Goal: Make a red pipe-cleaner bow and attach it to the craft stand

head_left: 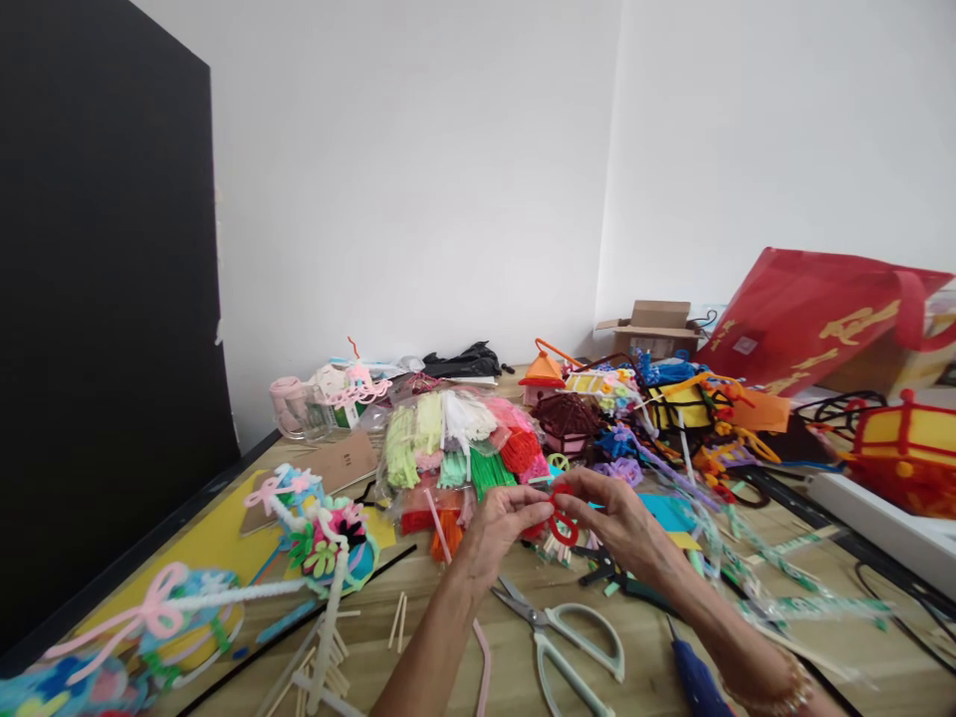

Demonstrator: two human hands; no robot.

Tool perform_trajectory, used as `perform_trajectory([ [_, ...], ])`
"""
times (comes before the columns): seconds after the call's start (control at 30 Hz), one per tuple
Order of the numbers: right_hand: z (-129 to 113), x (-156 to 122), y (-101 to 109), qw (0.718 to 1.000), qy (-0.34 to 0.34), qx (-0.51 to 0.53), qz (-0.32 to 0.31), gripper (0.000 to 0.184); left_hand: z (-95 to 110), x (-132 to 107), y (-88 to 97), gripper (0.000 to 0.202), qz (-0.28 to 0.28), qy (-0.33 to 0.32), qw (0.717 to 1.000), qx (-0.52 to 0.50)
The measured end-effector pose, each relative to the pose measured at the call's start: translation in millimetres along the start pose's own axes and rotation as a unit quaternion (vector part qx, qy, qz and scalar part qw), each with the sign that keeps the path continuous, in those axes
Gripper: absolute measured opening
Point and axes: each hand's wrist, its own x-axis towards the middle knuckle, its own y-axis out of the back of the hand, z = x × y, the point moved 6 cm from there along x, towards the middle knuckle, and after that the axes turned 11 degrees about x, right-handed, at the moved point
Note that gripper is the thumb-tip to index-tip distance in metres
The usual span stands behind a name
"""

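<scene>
My left hand (499,526) and my right hand (613,518) meet over the middle of the wooden table (642,657). Between their pinched fingertips they hold a red pipe cleaner (560,515) bent into small loops. Just below the hands lie pale green-handled scissors (557,637). Behind the hands sits a clear bag of pipe cleaners (459,443) in green, white, pink, red and orange. A loose pink pipe cleaner (484,667) lies by my left forearm.
Finished pipe-cleaner crafts (318,528) stand at the left on yellow paper. More colourful crafts (672,408) crowd the far right, by a red bag (814,319), a small cardboard box (653,329) and a yellow-red basket (907,448). A blue-handled tool (698,682) lies under my right forearm. A black board (97,299) stands left.
</scene>
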Motion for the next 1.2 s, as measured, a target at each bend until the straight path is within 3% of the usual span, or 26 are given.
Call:
perform_trajectory([
  [0.23,6.0,-1.0,-3.3,0.997,-0.039,0.06,-0.038,0.024,-6.9,2.4,0.0,0.032,0.004,0.012,0.999,-0.03],
  [0.53,11.6,-0.5,-4.7,0.988,-0.055,0.122,-0.078,0.023,-5.1,3.4,-1.9,0.032,-0.006,-0.002,0.999,0.032],
  [0.8,-6.7,-3.9,-5.4,0.984,-0.04,0.128,-0.118,0.023,-11.7,-2.0,-21.1,0.034,-0.137,0.064,0.981,-0.124],
  [1.0,-22.2,-7.8,3.4,0.992,0.023,0.011,-0.126,0.019,-6.1,-12.6,-37.9,0.035,-0.224,0.111,0.953,-0.173],
  [1.1,-19.4,-6.6,8.2,0.993,0.02,0.005,-0.113,0.02,-7.7,-10.1,-34.2,0.032,-0.204,0.1,0.959,-0.17],
  [1.2,-10.7,-3.2,12.0,0.994,-0.012,0.05,-0.098,0.024,-9.0,-5.1,-22.5,0.027,-0.15,0.075,0.974,-0.15],
])
